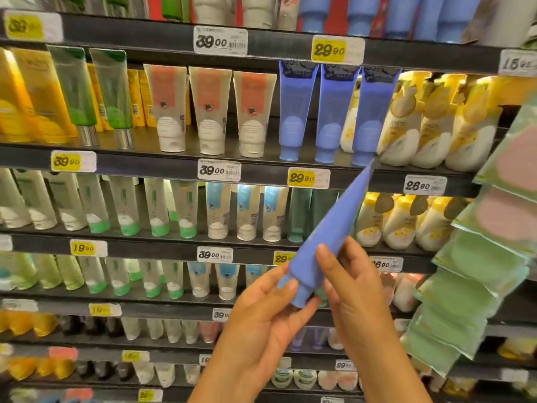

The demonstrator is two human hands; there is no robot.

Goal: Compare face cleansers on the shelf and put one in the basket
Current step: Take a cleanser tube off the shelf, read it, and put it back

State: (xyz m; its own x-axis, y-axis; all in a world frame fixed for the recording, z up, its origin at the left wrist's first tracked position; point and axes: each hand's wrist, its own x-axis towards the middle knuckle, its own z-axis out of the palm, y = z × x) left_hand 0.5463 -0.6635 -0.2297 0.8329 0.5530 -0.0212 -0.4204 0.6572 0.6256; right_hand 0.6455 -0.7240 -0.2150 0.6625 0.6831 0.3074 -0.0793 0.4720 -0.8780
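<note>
A blue cleanser tube [328,231] is held edge-on in front of the shelves, cap down and crimped end pointing up to the right. My left hand [261,318] grips it at the cap end, thumb and fingers around the cap. My right hand [348,289] pinches the tube's lower body from the right. Three matching blue tubes [334,112] stand on the shelf [162,164] above. White tubes with orange labels [209,109] stand to their left. No basket is in view.
Shelves full of cleanser tubes and bottles fill the view, with price tags along each edge. Green tubes [113,97] and yellow bottles [26,94] are at upper left, cream bottles [421,123] at right. Green and pink packets [476,274] hang at the right.
</note>
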